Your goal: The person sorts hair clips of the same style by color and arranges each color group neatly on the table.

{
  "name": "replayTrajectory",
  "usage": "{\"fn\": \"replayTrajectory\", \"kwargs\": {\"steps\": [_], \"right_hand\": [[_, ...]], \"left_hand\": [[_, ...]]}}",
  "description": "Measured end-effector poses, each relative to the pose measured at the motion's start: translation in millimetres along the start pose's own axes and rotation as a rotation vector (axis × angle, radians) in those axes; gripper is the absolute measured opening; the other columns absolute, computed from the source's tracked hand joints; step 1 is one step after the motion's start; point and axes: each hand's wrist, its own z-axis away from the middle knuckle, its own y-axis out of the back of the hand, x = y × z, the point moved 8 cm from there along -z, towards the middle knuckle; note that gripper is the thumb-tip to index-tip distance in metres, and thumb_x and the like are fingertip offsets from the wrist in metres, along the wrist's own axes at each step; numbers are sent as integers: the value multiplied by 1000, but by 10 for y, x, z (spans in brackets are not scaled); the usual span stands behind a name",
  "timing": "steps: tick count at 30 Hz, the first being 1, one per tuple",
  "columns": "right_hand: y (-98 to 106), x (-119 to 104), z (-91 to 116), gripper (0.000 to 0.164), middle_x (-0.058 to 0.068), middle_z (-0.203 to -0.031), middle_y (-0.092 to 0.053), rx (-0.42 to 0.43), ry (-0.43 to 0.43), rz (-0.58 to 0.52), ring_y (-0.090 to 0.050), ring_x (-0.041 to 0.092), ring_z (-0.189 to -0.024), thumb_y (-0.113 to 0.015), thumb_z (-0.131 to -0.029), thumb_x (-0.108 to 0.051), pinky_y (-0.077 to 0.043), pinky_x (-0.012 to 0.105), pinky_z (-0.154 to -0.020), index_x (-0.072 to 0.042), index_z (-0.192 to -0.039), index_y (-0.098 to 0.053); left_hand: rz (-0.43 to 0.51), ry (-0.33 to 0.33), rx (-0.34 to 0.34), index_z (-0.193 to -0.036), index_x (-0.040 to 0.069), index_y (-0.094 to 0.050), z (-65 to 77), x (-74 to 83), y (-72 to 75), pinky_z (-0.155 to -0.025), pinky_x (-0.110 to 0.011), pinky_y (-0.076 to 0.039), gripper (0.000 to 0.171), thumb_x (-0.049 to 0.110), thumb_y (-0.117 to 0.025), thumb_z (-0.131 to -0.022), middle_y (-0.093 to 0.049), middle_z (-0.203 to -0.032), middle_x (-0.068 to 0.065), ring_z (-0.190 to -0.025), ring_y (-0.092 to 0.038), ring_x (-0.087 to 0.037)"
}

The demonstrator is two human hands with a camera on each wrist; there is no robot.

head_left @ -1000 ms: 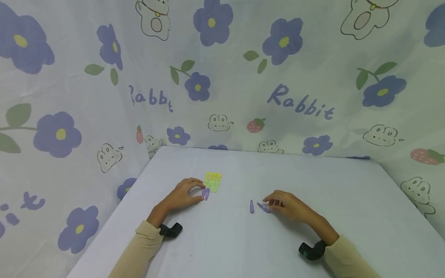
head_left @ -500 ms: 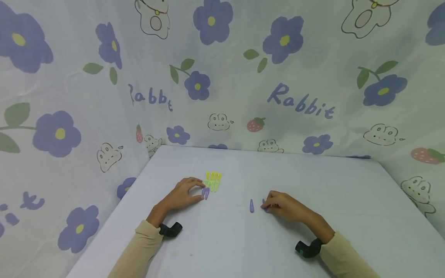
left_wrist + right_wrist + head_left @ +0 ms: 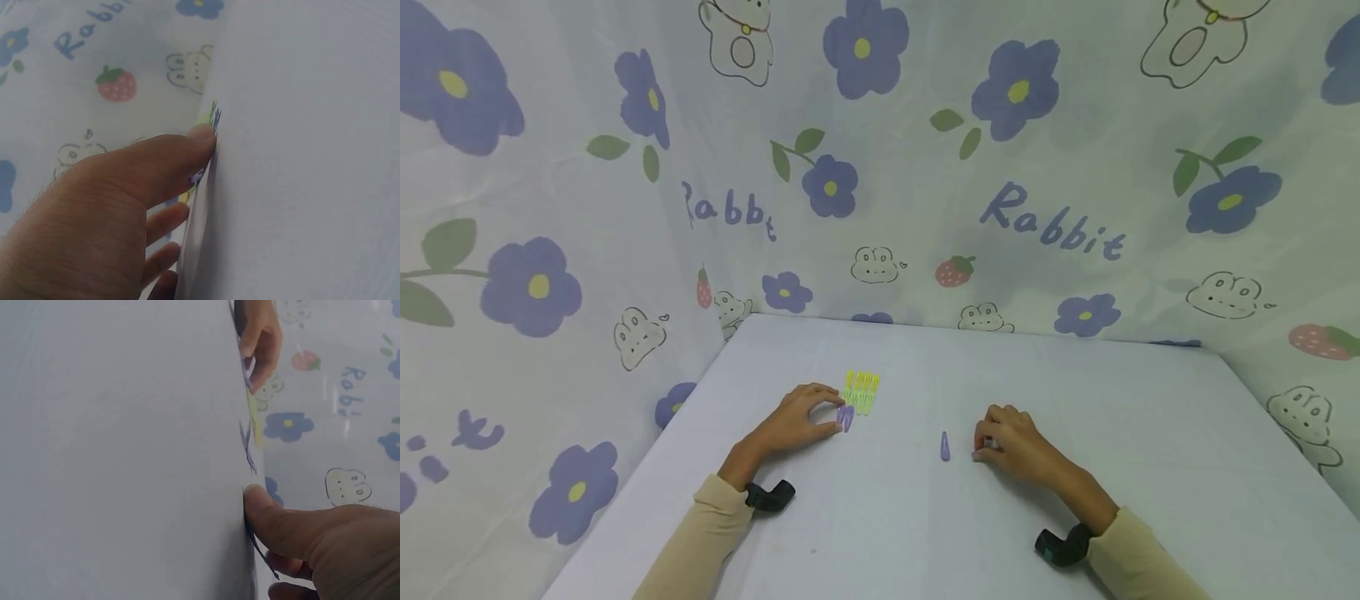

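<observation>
Purple, green and yellow snap hair clips lie on the white table in the head view. My left hand [image 3: 797,418] rests beside two purple hair clips [image 3: 848,418], holding the near one end to end between thumb and index finger. Directly behind them are the rows of green hair clips [image 3: 859,402] and yellow hair clips [image 3: 862,381]. Over to the right, my right hand [image 3: 1017,443] pinches another purple hair clip [image 3: 261,553], mostly hidden by the fingers in the head view. One loose purple hair clip [image 3: 945,447] lies just left of that hand.
A white cloth printed with flowers, rabbits and strawberries [image 3: 953,272] hangs behind the table [image 3: 880,517] and along both sides. Each wrist carries a black camera mount [image 3: 771,497].
My right hand has closed its fingers on the slanted purple hair clip and picked it up from where it lay. The left hand stays in place at the clip rows.
</observation>
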Motion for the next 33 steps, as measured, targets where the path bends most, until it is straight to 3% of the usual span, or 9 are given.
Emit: {"fn": "replayTrajectory", "kwargs": {"steps": [7, 11, 16, 22, 28, 30, 33], "right_hand": [[-58, 76, 21, 16, -7, -77, -51, -118, -176, -182, -47, 6, -72, -75, -90, -17, -42, 21, -60, -15, -85, -60], [-87, 99, 30, 17, -6, -76, -53, -148, -190, -205, -47, 5, -69, -73, -91, -19, -43, 21, -58, -13, -85, -59], [-61, 121, 42, 7, -9, -79, -59, -107, -147, -215, -51, 3, -71, -70, -93, -17, -46, 21, -62, -15, -93, -64], [1, 197, 63, 5, -8, -80, -61, -44, -158, -240, -52, 3, -71, -67, -95, -13, -47, 21, -63, -14, -100, -66], [41, 285, 64, 9, -4, -78, -63, 25, -262, -331, -55, 6, -66, -68, -94, -10, -49, 22, -57, -16, -99, -70], [56, 303, 67, 8, -1, -82, -67, 46, -288, -391, -59, 8, -69, -70, -93, -13, -51, 23, -58, -14, -101, -72], [66, 307, 65, 22, 0, -93, -71, 55, -294, -462, -64, 8, -77, -73, -91, -19, -53, 21, -65, -9, -111, -72]], "left_hand": [[-1, 20, -4, -126, 21, -67, 12, -29, -9, -114, -61, -29, 44, 42, -75, -88, -56, -142, -5, -139, -44, -34], [6, 29, -12, -127, 22, -67, 19, -50, -20, -115, -61, -29, 44, 42, -75, -88, -56, -143, -4, -140, -43, -33], [2, 16, -1, -127, 23, -67, 14, -59, -22, -114, -62, -30, 44, 44, -74, -89, -56, -143, -4, -139, -44, -33], [3, 11, -3, -126, 21, -67, 6, -27, -17, -114, -63, -30, 44, 42, -75, -88, -56, -143, -6, -139, -44, -36], [-5, 43, -14, -127, 21, -67, 5, -41, -25, -115, -61, -28, 44, 40, -75, -88, -55, -144, -5, -140, -43, -34], [-5, 46, -16, -128, 21, -67, 6, -46, -27, -116, -61, -28, 44, 40, -75, -89, -55, -144, -5, -141, -42, -34], [-6, 44, -14, -128, 21, -67, 7, -53, -28, -115, -61, -28, 44, 39, -75, -89, -56, -144, -4, -141, -42, -34]]}}
